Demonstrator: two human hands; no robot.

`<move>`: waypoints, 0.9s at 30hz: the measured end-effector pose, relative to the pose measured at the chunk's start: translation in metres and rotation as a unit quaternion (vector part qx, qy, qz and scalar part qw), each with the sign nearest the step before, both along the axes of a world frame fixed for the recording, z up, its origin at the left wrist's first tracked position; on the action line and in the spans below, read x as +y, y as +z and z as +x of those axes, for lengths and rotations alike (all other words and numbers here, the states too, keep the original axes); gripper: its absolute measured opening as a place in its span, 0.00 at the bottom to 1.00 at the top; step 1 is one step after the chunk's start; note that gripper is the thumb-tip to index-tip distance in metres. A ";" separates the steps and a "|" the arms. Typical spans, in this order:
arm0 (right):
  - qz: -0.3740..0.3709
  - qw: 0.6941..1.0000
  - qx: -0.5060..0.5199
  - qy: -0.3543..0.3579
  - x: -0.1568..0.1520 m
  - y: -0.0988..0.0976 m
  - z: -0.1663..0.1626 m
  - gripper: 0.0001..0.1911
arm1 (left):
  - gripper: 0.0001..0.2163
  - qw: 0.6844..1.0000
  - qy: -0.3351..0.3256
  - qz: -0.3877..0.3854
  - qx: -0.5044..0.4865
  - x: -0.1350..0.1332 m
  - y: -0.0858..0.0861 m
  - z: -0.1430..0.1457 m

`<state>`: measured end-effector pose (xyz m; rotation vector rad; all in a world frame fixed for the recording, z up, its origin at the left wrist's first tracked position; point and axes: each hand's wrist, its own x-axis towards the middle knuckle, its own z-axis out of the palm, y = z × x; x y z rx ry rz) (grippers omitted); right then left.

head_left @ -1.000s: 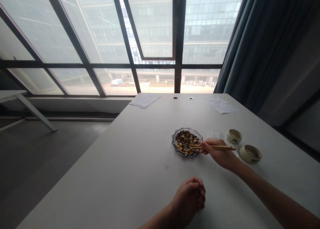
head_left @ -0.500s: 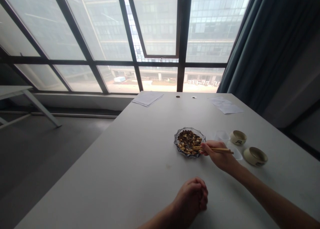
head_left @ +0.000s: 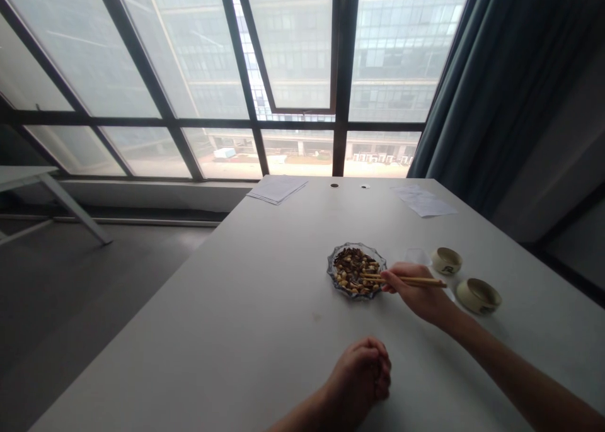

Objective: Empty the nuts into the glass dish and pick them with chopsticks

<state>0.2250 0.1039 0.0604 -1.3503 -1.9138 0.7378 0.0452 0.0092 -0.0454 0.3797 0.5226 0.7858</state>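
My right hand (head_left: 418, 291) grips a pair of wooden chopsticks (head_left: 423, 282). Their tips reach into a scalloped clear glass bowl (head_left: 332, 279), among a mix of dark and pale pieces (head_left: 355, 272) that look like nuts and seeds. Whether the tips pinch a piece is too small to tell. Curled into a loose fist, my left hand (head_left: 357, 372) rests on the table in front of the bowl, with nothing visible in it. Clear plastic containers (head_left: 418, 256) lie behind and under my right hand, partly hidden by it.
Two beige cups, one farther (head_left: 447, 261) and one nearer (head_left: 478, 295), stand to the right of my right hand. Paper sheets lie at the far left (head_left: 278, 189) and far right (head_left: 425, 201) of the white table (head_left: 227, 318). Windows and a dark curtain (head_left: 458, 98) are beyond.
The view has shifted slightly. My right hand still holds the chopsticks in the bowl, moved very little. My left fist stays where it was.
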 end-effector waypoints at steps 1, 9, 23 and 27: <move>-0.005 1.000 -0.011 0.003 0.000 0.003 -0.002 0.20 | 0.09 1.000 0.000 0.003 0.000 0.000 0.000 0.000; -0.035 0.998 -0.045 0.029 0.008 0.009 -0.021 0.21 | 0.08 1.000 -0.009 0.014 -0.001 0.000 -0.002 0.000; -0.015 1.000 0.012 0.006 0.005 -0.004 -0.018 0.26 | 0.07 1.000 -0.003 0.006 -0.004 0.001 -0.009 0.003; -0.045 0.992 0.109 -0.048 0.003 -0.013 -0.004 0.24 | 0.07 1.000 0.004 -0.002 -0.004 0.000 -0.005 0.002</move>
